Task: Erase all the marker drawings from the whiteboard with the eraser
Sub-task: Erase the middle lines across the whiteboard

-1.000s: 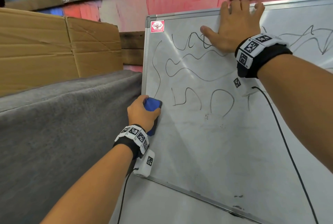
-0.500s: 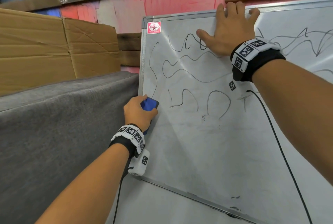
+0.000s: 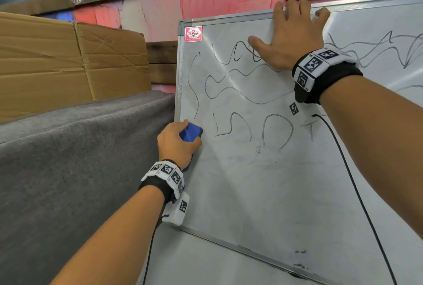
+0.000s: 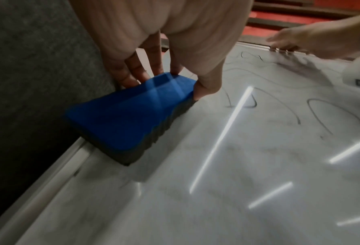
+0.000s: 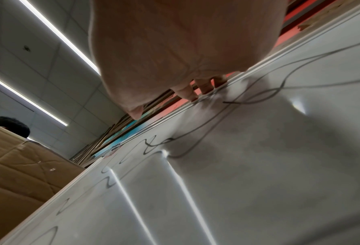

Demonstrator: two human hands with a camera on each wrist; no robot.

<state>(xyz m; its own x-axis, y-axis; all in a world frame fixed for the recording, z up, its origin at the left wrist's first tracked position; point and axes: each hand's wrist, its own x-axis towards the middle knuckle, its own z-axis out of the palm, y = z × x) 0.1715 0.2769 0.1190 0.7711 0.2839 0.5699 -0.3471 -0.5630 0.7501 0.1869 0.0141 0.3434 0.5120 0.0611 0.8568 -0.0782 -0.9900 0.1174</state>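
My left hand (image 3: 177,144) grips the blue eraser (image 3: 190,132), fingers on one long side and thumb on the other, with its dark felt face pressed flat on the whiteboard (image 3: 263,193) right against the board's left frame edge. In the left wrist view the eraser (image 4: 130,114) lies along that metal frame, my fingers (image 4: 132,69) curled over its far end and the thumb clamped on the side toward the drawings. The eraser sits just below the bottom end of a long wavy line (image 3: 191,83) that runs down the left side of the board.

My right hand (image 3: 290,42) lies open and flat against the upper part of the board, its fingertips (image 5: 190,94) hooked over the top frame and the thumb spread out to the left over a row of loops. The marker drawings (image 3: 240,87) fill the upper half of the whiteboard: loops at the top, a winding closed squiggle under them, arch shapes (image 3: 278,131) lower down to the right of the eraser, and zigzag lines (image 3: 377,48) to the right of my right wrist. The lower half of the board shows only faint grey smears.

A red sticker (image 3: 193,33) sits in the board's top left corner. Left of the board are a grey fabric-covered block (image 3: 80,158) and cardboard boxes (image 3: 68,62) behind it
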